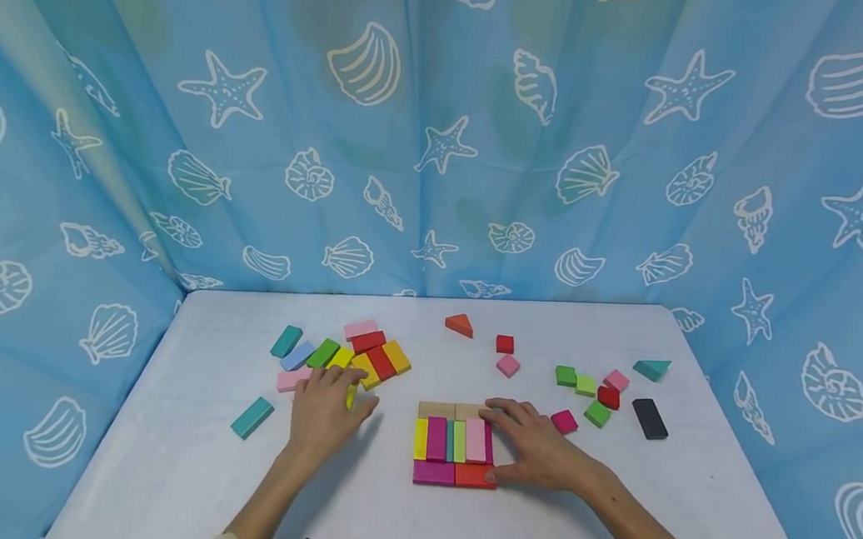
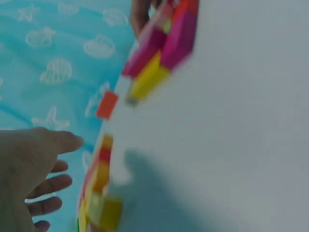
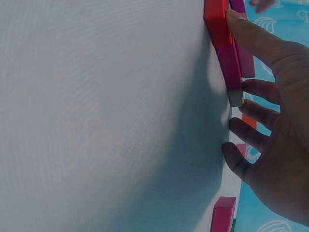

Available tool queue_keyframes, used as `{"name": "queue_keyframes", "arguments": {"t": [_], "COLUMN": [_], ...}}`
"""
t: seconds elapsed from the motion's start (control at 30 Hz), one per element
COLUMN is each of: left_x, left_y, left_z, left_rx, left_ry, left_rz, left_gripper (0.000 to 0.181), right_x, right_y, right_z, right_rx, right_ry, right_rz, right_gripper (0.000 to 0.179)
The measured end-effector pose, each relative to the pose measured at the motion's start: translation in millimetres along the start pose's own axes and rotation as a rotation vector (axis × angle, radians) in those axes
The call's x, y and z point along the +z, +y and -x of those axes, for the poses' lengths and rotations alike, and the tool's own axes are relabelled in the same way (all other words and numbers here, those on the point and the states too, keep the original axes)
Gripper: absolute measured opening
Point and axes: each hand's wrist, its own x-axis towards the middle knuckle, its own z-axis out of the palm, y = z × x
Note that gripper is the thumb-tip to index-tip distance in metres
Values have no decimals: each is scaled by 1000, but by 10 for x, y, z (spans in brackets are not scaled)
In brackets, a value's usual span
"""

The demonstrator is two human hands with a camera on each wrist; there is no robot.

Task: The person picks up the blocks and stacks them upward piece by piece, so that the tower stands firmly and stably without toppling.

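In the head view a rectangle of painted blocks (image 1: 435,473) lies flat on the table. Two beige blocks (image 1: 437,409) form its far row, upright coloured blocks its middle, and a magenta and a red block (image 1: 471,475) its near row. My right hand (image 1: 539,451) spans the right side of this rectangle. Its thumb touches the red block (image 3: 218,24) in the right wrist view, with fingertips by the beige end. My left hand (image 1: 325,412), fingers relaxed and apart, is over the near edge of the left pile, close to a yellow block (image 1: 351,396). Nothing shows in its grasp.
A pile of mixed blocks (image 1: 324,352) lies beyond my left hand, with a teal block (image 1: 252,417) apart from it. Small cubes (image 1: 585,385), a teal triangle (image 1: 652,369) and a black block (image 1: 650,419) lie right. An orange triangle (image 1: 459,325) lies farther back.
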Motion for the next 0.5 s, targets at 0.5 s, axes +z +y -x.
{"name": "queue_keyframes", "arguments": {"t": [0.5], "left_x": [64], "left_y": [-363], "left_z": [92], "left_rx": [-84], "left_ry": [-77], "left_rz": [-107], "left_gripper": [69], "right_x": [6], "right_y": [11], "right_z": [-14], "right_rx": [-1], "right_ry": [2], "right_rz": [-3], "right_gripper": [94]}}
